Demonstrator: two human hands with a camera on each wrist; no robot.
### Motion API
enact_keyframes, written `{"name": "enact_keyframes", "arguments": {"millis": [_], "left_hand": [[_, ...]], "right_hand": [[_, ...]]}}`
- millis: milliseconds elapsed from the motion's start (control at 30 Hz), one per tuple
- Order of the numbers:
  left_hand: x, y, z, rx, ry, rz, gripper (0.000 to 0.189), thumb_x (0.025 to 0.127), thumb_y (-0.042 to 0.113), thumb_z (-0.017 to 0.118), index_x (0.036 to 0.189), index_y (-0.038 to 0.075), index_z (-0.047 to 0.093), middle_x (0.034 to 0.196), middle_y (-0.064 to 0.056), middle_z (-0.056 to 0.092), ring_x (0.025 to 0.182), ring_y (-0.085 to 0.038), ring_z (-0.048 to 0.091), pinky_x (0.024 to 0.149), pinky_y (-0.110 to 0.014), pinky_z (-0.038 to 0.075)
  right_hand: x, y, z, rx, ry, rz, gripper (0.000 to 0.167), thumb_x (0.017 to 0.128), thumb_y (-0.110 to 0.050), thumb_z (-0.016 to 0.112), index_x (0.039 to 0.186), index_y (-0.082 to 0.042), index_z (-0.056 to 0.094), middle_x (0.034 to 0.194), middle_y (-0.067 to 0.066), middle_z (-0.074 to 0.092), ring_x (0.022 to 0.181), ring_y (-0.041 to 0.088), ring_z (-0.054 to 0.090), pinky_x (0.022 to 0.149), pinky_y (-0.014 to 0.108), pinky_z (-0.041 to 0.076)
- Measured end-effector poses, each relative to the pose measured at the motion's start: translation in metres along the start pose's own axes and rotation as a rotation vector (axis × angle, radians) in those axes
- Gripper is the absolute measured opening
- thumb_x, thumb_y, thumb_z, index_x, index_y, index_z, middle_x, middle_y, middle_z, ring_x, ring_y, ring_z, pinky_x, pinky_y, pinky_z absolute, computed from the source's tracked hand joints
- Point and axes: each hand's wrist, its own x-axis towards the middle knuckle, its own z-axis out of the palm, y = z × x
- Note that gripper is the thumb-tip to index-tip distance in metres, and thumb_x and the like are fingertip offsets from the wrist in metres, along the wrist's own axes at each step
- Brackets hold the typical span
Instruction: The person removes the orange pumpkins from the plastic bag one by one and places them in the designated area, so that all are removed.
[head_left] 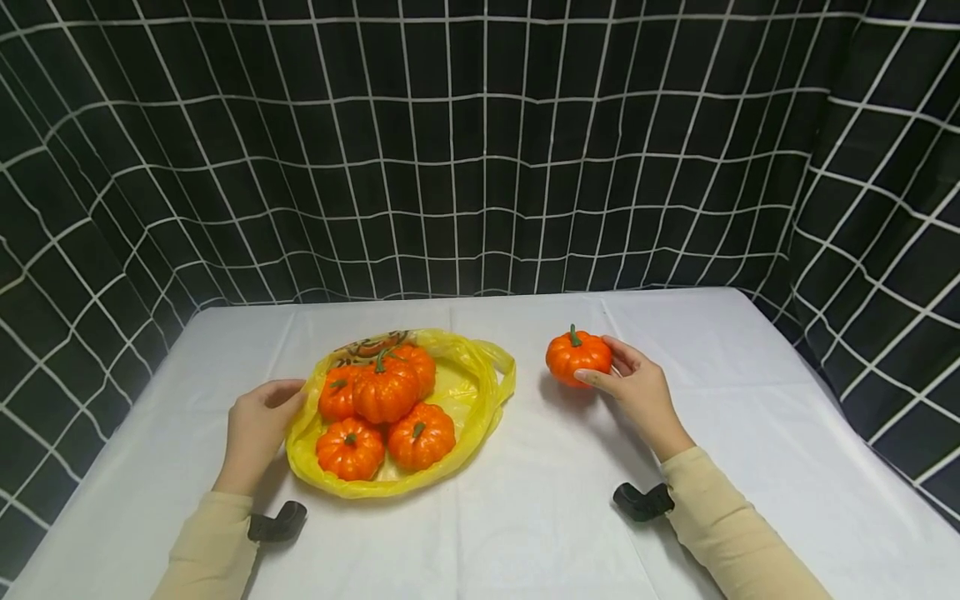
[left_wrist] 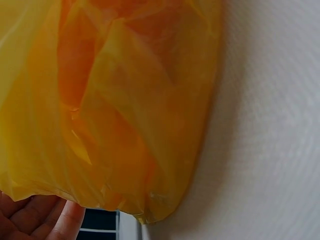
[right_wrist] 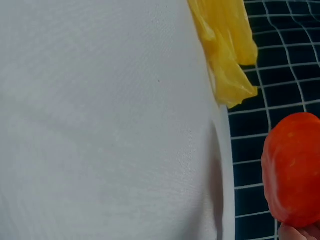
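Observation:
My right hand [head_left: 636,385] grips a small orange pumpkin [head_left: 576,357] with a green stem, thumb in front and fingers on its right side. It is held a little above the table, to the right of the bag. The right wrist view shows the same pumpkin [right_wrist: 295,170] with fingertips below it. A yellow plastic bag [head_left: 468,454] lies with its mouth wide, and several orange pumpkins [head_left: 386,392] sit inside, one on top of others. At the bag's left rim, my left hand [head_left: 257,429] pinches the plastic; its fingers [left_wrist: 42,217] are partly hidden behind the bag.
A white cloth covers the table [head_left: 525,517]. Behind and at both sides hangs a black curtain [head_left: 480,150] with a white grid. The bag's loose handle [head_left: 501,367] sticks out to the right. Dark wrist-worn pieces [head_left: 279,522] are on both forearms.

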Motion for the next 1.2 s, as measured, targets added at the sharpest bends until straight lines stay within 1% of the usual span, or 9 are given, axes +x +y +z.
{"name": "enact_keyframes", "arguments": {"millis": [100, 200, 433, 733, 933, 1200], "left_hand": [[0.0, 0.0, 0.0, 0.002, 0.001, -0.004, 0.037, 0.098, 0.023, 0.058, 0.127, 0.0, 0.064, 0.131, -0.024, 0.064, 0.129, -0.038, 0.055, 0.11, -0.052, 0.043], [-0.001, 0.0, 0.0, -0.002, 0.001, -0.008, 0.037, 0.098, 0.023, 0.058, 0.127, 0.0, 0.064, 0.131, -0.024, 0.064, 0.128, -0.038, 0.055, 0.11, -0.052, 0.043], [-0.002, 0.0, 0.0, -0.01, -0.003, -0.024, 0.037, 0.098, 0.023, 0.058, 0.127, 0.0, 0.064, 0.132, -0.023, 0.063, 0.129, -0.038, 0.054, 0.111, -0.051, 0.043], [-0.002, 0.002, 0.0, -0.011, 0.001, -0.022, 0.037, 0.098, 0.022, 0.058, 0.127, 0.0, 0.064, 0.131, -0.024, 0.064, 0.128, -0.038, 0.055, 0.11, -0.051, 0.044], [-0.002, 0.002, 0.0, -0.006, 0.001, -0.028, 0.037, 0.098, 0.023, 0.058, 0.127, 0.0, 0.064, 0.131, -0.024, 0.063, 0.128, -0.037, 0.055, 0.109, -0.051, 0.045], [-0.003, 0.003, 0.0, -0.013, 0.0, -0.026, 0.037, 0.098, 0.023, 0.059, 0.127, 0.0, 0.064, 0.13, -0.024, 0.064, 0.127, -0.037, 0.056, 0.108, -0.05, 0.047]], "right_hand": [[0.002, 0.003, 0.0, -0.014, -0.002, 0.019, 0.082, 0.087, -0.02, 0.077, 0.153, -0.002, 0.032, 0.161, 0.016, 0.033, 0.15, 0.026, 0.031, 0.12, 0.037, 0.031], [0.003, 0.005, -0.001, -0.023, -0.009, 0.039, 0.083, 0.087, -0.02, 0.077, 0.153, -0.001, 0.032, 0.161, 0.018, 0.031, 0.151, 0.028, 0.03, 0.122, 0.039, 0.03], [0.005, 0.006, 0.0, -0.038, -0.025, 0.088, 0.082, 0.087, -0.019, 0.076, 0.153, 0.0, 0.032, 0.16, 0.022, 0.031, 0.149, 0.03, 0.033, 0.121, 0.04, 0.032], [0.008, 0.01, 0.001, -0.052, -0.041, 0.141, 0.081, 0.088, -0.02, 0.075, 0.154, -0.001, 0.032, 0.16, 0.02, 0.032, 0.148, 0.029, 0.035, 0.118, 0.039, 0.035], [0.009, 0.011, 0.002, -0.025, -0.065, 0.157, 0.081, 0.089, -0.018, 0.074, 0.155, -0.002, 0.029, 0.162, 0.019, 0.029, 0.149, 0.029, 0.033, 0.119, 0.04, 0.034], [0.009, 0.011, 0.004, -0.036, -0.068, 0.163, 0.081, 0.089, -0.018, 0.074, 0.154, -0.002, 0.03, 0.161, 0.021, 0.03, 0.149, 0.03, 0.034, 0.12, 0.041, 0.034]]}}
